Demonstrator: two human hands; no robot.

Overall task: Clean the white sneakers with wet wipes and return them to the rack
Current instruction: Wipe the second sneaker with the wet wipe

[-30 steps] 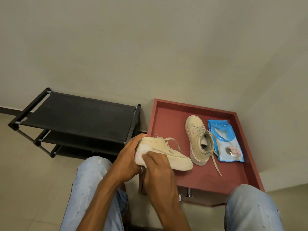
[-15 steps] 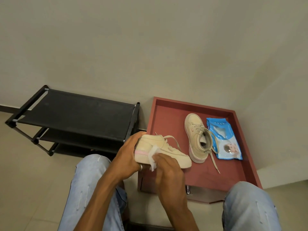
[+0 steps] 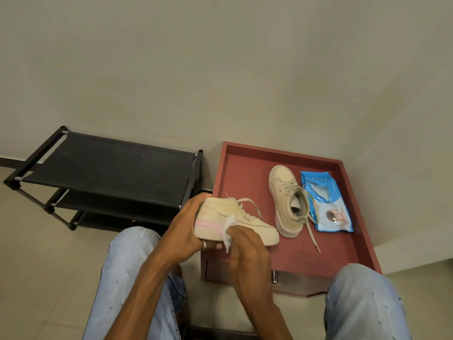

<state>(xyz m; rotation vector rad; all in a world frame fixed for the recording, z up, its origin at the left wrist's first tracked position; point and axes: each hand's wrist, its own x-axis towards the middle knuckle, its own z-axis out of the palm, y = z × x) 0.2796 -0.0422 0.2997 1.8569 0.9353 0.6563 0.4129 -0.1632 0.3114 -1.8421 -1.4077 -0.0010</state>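
Pressing wipe on sneaker sole, over tray rim

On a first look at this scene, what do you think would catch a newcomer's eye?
The hands at centre draw the eye first: the left hand grips a pale sneaker by its heel, while the right hand presses a wet wipe against its pink-striped side. Beyond them, the second sneaker sits beside a blue wipes pack on a red tray. A black rack stands to the left.
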